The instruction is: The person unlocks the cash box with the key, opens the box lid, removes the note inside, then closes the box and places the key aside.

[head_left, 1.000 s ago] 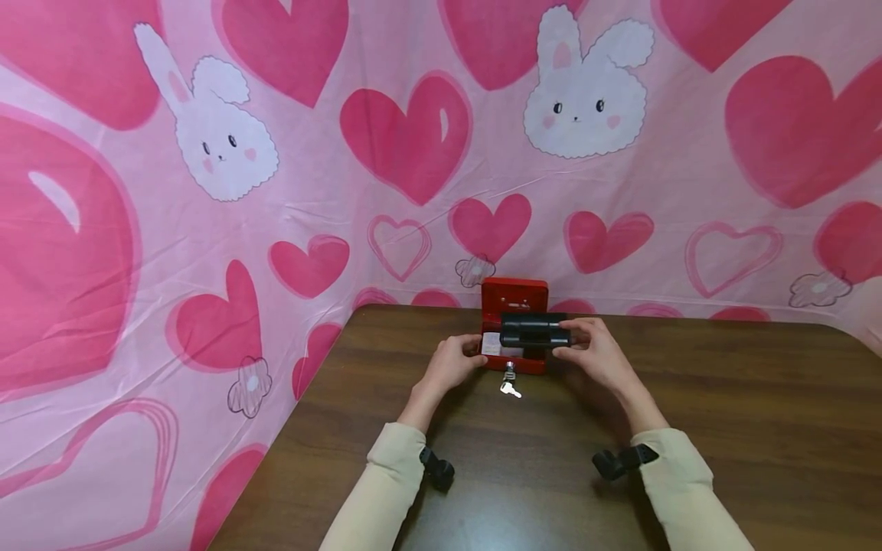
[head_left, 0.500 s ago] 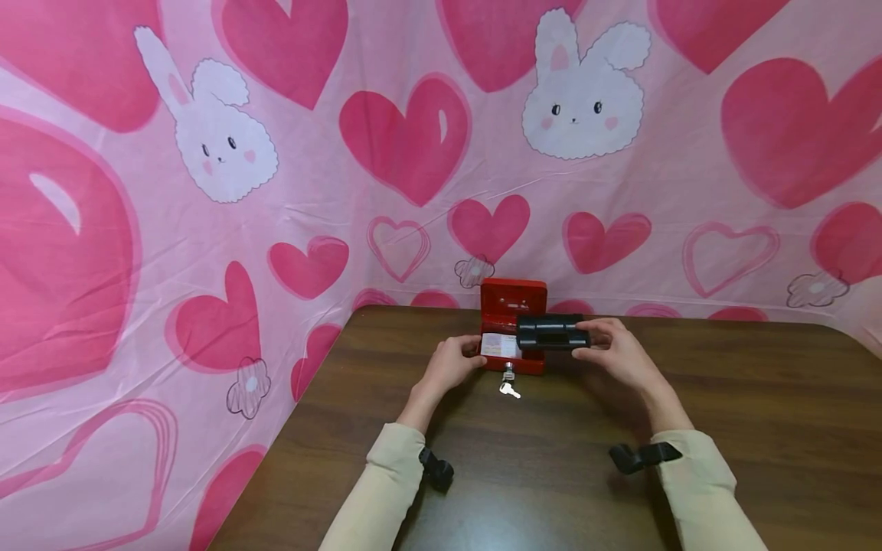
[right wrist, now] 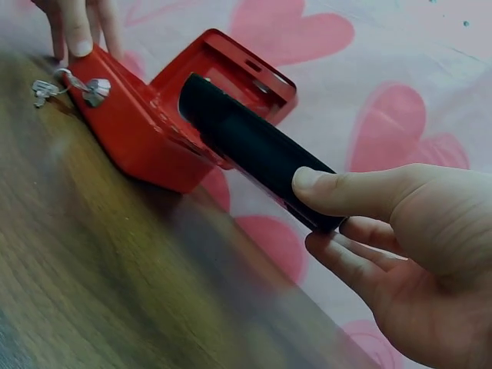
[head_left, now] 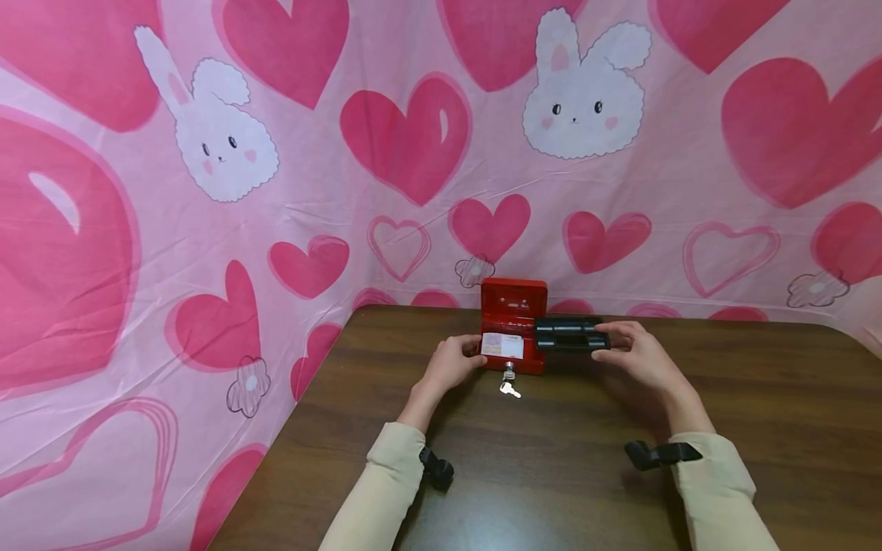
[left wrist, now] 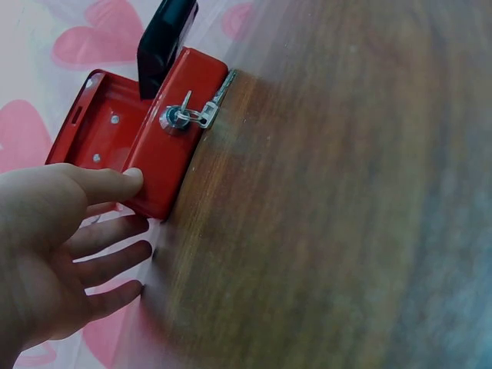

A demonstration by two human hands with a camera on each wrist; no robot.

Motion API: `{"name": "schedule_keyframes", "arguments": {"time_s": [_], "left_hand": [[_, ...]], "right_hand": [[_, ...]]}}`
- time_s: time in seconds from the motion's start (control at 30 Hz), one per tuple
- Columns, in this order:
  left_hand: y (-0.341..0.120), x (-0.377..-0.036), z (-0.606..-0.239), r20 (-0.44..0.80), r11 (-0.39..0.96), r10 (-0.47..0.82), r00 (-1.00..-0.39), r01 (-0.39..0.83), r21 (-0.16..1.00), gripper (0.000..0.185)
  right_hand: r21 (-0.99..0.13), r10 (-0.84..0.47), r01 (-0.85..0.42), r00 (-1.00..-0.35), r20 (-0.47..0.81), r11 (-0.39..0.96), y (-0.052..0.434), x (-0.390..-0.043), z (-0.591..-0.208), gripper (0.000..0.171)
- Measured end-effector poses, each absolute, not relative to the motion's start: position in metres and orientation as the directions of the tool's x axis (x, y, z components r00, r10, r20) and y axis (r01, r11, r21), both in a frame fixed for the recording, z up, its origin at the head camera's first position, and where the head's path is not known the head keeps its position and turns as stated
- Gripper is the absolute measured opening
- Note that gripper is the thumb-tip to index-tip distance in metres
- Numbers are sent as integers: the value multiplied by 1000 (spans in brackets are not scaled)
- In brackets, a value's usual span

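A small red cash box (head_left: 513, 366) stands open at the back of the brown table (head_left: 551, 474), its lid (head_left: 514, 298) upright. A white slip (head_left: 503, 346) lies inside it. Keys (head_left: 509, 386) hang from the front lock (left wrist: 175, 118). My left hand (head_left: 451, 363) steadies the box's left front corner (left wrist: 157, 192): the thumb (left wrist: 115, 183) presses on it and the fingers lie fairly straight beside the wall. My right hand (head_left: 634, 353) grips a black insert tray (head_left: 566, 334) by its right end, thumb on top (right wrist: 338, 184). The tray hangs above the table, just right of the box (right wrist: 146, 131).
A pink cloth with hearts and bunnies (head_left: 413, 153) hangs close behind the table and down its left side. The table's left edge (head_left: 289, 428) runs beside my left sleeve. Black wrist straps (head_left: 658, 454) sit on both forearms.
My right hand has carried the black tray rightward, from over the box to beside it, and the white slip inside now shows. The left hand and the box have stayed put.
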State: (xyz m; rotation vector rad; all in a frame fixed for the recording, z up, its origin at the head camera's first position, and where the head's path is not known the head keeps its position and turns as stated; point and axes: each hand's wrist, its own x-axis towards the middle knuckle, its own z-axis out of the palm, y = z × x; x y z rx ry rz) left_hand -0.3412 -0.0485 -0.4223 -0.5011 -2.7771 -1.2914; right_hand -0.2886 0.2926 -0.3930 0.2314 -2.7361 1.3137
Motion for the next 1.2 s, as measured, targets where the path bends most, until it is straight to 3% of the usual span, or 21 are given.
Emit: {"name": "schedule_keyframes", "arguments": {"time_s": [0.6, 1.2], "left_hand": [[-50, -340, -422, 172, 595, 279, -945, 311, 741, 47], [-50, -341, -423, 168, 602, 277, -946, 307, 737, 46]], "right_hand": [[-795, -44, -97, -995, 88, 599, 310, -284, -397, 66], [-727, 41, -129, -977, 211, 674, 297, -299, -423, 57]]}}
